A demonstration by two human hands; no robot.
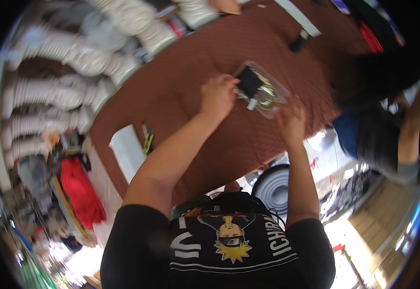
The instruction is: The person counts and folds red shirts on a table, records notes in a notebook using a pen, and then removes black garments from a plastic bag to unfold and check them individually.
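A transparent plastic package lies at a tilt over the brown tablecloth, between my two hands. Inside it show a dark square piece and a coiled, shiny gold-toned item whose kind I cannot make out. My left hand has its fingers closed at the package's left edge, beside the dark square. At the lower right corner, my right hand grips the package; its fingers are somewhat blurred. A small white tab sits near the package's lower edge.
The brown cloth covers the table. A white box and a yellow-green tool lie at the left. A pale strip lies at the far right. White turned balusters line the left; another person is at the right.
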